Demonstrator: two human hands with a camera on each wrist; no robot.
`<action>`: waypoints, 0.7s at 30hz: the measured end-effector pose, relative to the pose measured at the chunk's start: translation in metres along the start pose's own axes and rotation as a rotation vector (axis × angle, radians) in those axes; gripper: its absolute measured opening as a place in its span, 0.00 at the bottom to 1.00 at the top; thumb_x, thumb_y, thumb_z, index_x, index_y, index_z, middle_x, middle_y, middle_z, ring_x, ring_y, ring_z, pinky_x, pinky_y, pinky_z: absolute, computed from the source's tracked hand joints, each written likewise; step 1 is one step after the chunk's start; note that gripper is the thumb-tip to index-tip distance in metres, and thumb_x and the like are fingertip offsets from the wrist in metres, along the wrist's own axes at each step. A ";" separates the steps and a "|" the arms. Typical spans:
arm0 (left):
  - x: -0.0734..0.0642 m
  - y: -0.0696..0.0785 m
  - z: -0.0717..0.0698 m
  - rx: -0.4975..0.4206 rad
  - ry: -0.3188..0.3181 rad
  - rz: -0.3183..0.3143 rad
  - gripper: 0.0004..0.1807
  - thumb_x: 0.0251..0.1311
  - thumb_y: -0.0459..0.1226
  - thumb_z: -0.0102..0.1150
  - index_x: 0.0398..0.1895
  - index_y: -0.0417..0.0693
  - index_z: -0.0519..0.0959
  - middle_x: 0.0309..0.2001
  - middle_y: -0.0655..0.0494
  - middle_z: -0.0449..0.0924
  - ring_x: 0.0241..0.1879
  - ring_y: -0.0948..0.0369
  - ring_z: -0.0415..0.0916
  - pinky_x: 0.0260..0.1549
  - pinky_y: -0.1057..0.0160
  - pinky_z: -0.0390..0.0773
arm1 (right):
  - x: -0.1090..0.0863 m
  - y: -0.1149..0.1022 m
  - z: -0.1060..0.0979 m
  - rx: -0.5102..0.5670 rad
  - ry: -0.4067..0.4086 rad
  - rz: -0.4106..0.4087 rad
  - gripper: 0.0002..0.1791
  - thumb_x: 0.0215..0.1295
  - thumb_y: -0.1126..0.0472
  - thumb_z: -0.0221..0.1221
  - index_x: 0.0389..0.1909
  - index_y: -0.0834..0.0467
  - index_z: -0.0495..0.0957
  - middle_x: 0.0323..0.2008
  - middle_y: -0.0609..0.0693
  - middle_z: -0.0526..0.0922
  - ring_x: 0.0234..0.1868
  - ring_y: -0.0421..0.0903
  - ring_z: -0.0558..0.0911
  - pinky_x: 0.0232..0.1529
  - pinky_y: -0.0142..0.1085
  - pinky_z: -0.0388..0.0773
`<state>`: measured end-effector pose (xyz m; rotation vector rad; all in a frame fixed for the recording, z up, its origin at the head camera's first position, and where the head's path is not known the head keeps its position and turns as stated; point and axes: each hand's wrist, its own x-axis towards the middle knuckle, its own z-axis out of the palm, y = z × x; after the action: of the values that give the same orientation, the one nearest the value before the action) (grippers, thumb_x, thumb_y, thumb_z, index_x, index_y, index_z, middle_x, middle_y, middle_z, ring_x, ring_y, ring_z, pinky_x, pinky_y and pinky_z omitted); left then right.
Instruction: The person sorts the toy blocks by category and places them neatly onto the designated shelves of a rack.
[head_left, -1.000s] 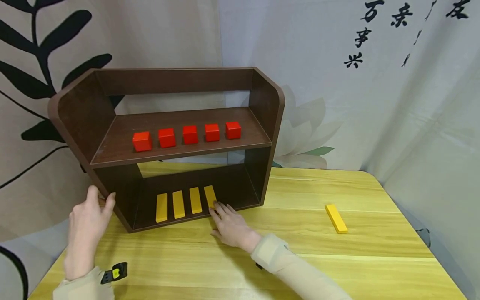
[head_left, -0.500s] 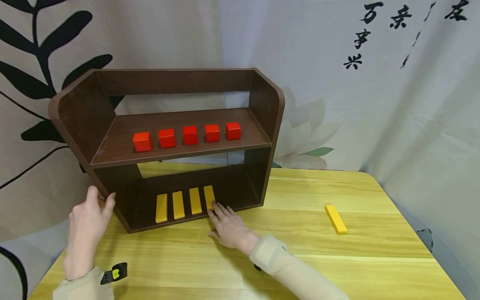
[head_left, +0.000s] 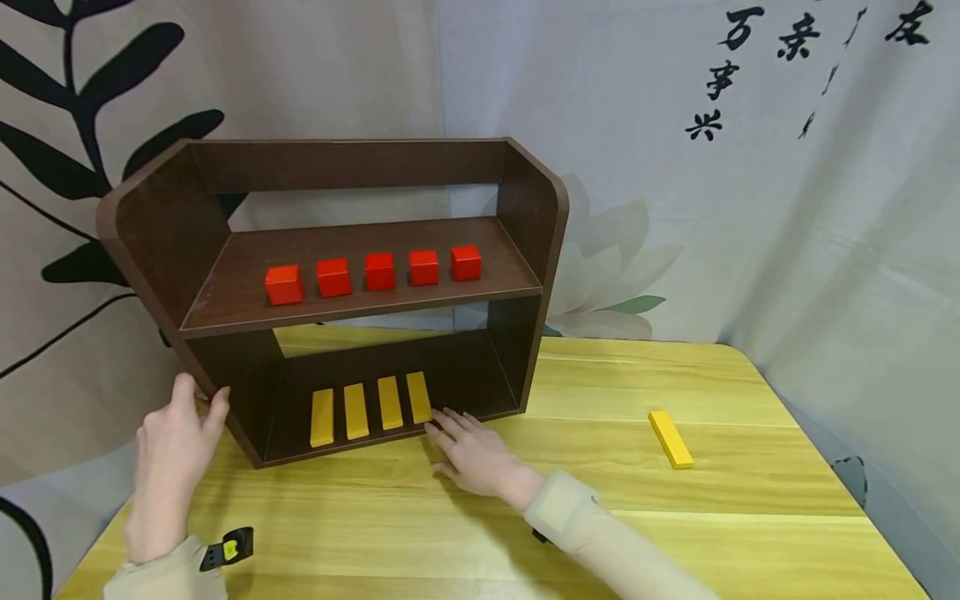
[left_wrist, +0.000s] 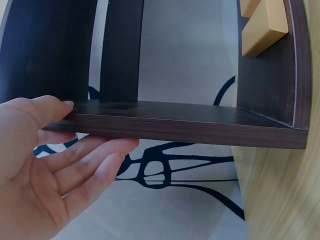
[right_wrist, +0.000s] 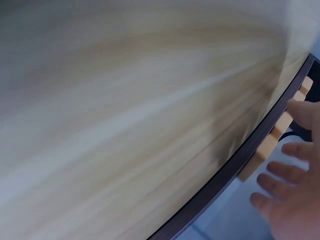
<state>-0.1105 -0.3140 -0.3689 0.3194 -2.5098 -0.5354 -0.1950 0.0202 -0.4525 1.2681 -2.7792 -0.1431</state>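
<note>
A dark brown two-tier shelf (head_left: 352, 165) stands on the table. My left hand (head_left: 176, 454) grips its left side panel, thumb on the inside and fingers outside, as the left wrist view shows. Several yellow blocks lie in a row on the lower tier; the rightmost yellow block (head_left: 419, 397) is closest to my right hand (head_left: 480, 458). That hand has its fingers spread and relaxed at the shelf's front edge, holding nothing. In the right wrist view, the fingers are apart from the blocks. Several red cubes, one a middle red cube (head_left: 379, 272), line the upper tier.
Another yellow block (head_left: 671, 440) lies alone on the right of the wooden table (head_left: 750, 533). Behind stands a pale curtain (head_left: 637, 108) with dark writing and a flower print. A black curved strip (head_left: 33, 533) shows at the lower left.
My right hand has drawn back slightly to the right, off the rightmost yellow block, which now lies a little straighter. My left hand stays on the shelf's side.
</note>
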 end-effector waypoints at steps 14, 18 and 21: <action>0.001 -0.002 0.000 -0.004 -0.020 -0.005 0.15 0.68 0.41 0.46 0.38 0.35 0.62 0.15 0.42 0.68 0.12 0.47 0.64 0.12 0.58 0.57 | -0.079 0.087 0.010 0.367 0.289 -0.033 0.25 0.62 0.59 0.61 0.59 0.64 0.72 0.57 0.58 0.78 0.57 0.54 0.79 0.56 0.44 0.75; 0.001 -0.002 0.000 -0.001 -0.017 -0.008 0.15 0.68 0.41 0.46 0.38 0.35 0.61 0.13 0.44 0.65 0.12 0.48 0.63 0.12 0.58 0.56 | -0.104 0.114 0.007 0.531 0.240 0.119 0.25 0.64 0.60 0.58 0.61 0.63 0.70 0.59 0.59 0.76 0.60 0.57 0.76 0.59 0.50 0.71; 0.001 -0.002 0.000 0.003 -0.017 -0.008 0.15 0.68 0.42 0.46 0.38 0.36 0.61 0.12 0.45 0.63 0.12 0.49 0.62 0.13 0.59 0.56 | -0.122 0.134 0.006 0.598 0.229 0.216 0.25 0.65 0.60 0.58 0.62 0.61 0.69 0.61 0.57 0.75 0.62 0.58 0.73 0.61 0.53 0.69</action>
<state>-0.1109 -0.3158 -0.3696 0.3269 -2.5273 -0.5400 -0.2165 0.1999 -0.4470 0.9663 -2.8134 0.8448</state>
